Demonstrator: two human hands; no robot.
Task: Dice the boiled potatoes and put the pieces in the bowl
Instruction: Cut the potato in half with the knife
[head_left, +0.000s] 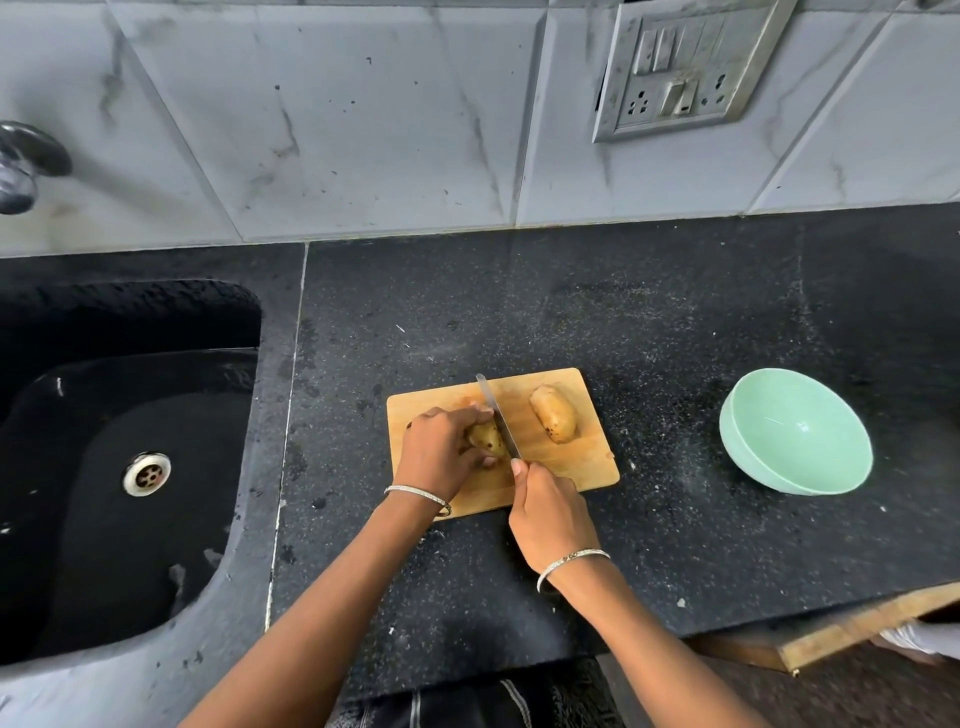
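Note:
A wooden cutting board (576, 470) lies on the black counter. My left hand (439, 454) grips a brown-skinned boiled potato (487, 439) on the board's left half. My right hand (550, 517) holds a knife by its handle, forefinger along the spine. The knife's blade (497, 415) lies against the right side of that potato, its tip pointing away from me. A second whole potato (554, 420) rests on the board's right half, apart from both hands. A pale green bowl (795, 431) stands empty to the right of the board.
A black sink (124, 467) with a metal drain fills the left side, a tap (23, 166) above it. A tiled wall with a socket plate (685, 67) stands behind. The counter's front edge runs near my body; a wooden ledge (857, 623) sits at lower right.

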